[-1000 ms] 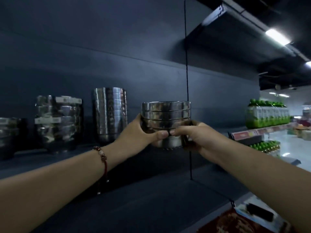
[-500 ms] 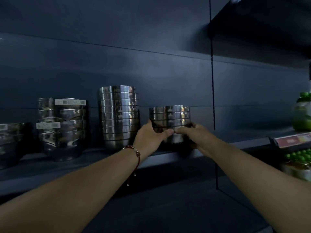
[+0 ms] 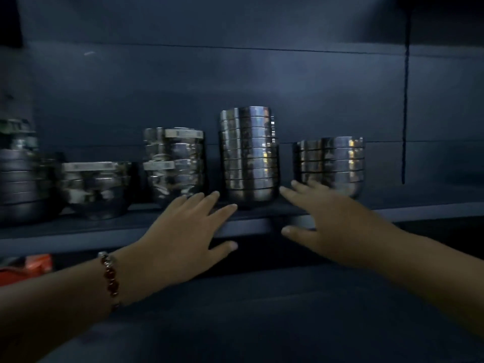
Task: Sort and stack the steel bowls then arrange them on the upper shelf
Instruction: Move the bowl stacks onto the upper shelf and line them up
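Note:
A short stack of steel bowls (image 3: 331, 163) stands on the upper shelf (image 3: 419, 209) at the right, free of my hands. To its left rises a tall stack of bowls (image 3: 248, 155), then a labelled stack (image 3: 174, 163), a low wide stack (image 3: 97, 187) and a dark stack (image 3: 18, 174) at the far left. My left hand (image 3: 180, 237) hovers open in front of the shelf edge, below the labelled and tall stacks. My right hand (image 3: 330, 221) is open too, fingers spread, just in front of the short stack.
The dark back panel (image 3: 235, 87) closes the shelf behind the bowls. A lower shelf (image 3: 262, 323) lies beneath my arms. Something red and orange (image 3: 26, 268) shows at the left edge under the upper shelf. A vertical slot (image 3: 405, 100) runs down the panel at the right.
Both hands have let go of the short stack, which now rests on the upper shelf. My hands have drawn back and opened, and my view has shifted left.

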`<state>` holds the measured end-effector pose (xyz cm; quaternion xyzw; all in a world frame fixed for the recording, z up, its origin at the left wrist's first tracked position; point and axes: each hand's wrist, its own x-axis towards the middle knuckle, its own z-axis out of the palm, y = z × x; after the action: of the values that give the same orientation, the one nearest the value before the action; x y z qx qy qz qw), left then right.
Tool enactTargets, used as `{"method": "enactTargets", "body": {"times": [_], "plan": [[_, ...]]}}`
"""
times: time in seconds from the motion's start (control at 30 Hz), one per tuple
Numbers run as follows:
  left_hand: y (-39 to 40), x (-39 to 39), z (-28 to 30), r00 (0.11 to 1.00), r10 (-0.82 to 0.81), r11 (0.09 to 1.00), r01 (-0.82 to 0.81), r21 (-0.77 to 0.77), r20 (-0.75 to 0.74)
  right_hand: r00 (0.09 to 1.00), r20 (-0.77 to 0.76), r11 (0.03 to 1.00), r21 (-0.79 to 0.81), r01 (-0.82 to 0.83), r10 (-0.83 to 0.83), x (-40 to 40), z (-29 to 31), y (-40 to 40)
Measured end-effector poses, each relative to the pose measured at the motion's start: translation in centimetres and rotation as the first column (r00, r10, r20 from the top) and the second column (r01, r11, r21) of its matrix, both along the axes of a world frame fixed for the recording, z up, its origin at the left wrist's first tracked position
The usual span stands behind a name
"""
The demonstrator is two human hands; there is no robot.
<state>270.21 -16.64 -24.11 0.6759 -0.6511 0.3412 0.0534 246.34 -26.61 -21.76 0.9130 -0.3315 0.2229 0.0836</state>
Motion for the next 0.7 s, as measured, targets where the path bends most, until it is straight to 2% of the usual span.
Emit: {"method": "enactTargets", "body": {"times": [0.1,0.23,0.37,0.6,0.7], "plan": [[4.2,4.8,-0.2,0.991,0.122,0.992,-0.12,-0.038,0.051,0.994,-0.053,0.995,0.006,-0.1,0.1,5.1,0.3,3.2],[9.7,11.6,0.2,0.972,0.231,0.97,-0.227,-0.093,0.036,0.973,-0.031,0.972,0.048,-0.228,0.23,12.0,1.0,6.6],[13.4,17.9,1.1,0.95,0.31,0.944,-0.304,-0.126,0.027,0.957,0.005,0.955,0.064,-0.29,0.291,18.6,1.8,9.3],[14.8,26.4,3.2,0.909,0.41,0.869,-0.413,-0.271,-0.072,0.96,0.085,0.963,-0.036,-0.266,0.268,29.4,3.2,11.3],[14.6,29.0,3.7,0.88,0.415,0.832,-0.47,-0.294,-0.231,0.965,0.179,0.981,-0.075,-0.18,0.191,33.3,3.6,11.5]]}}
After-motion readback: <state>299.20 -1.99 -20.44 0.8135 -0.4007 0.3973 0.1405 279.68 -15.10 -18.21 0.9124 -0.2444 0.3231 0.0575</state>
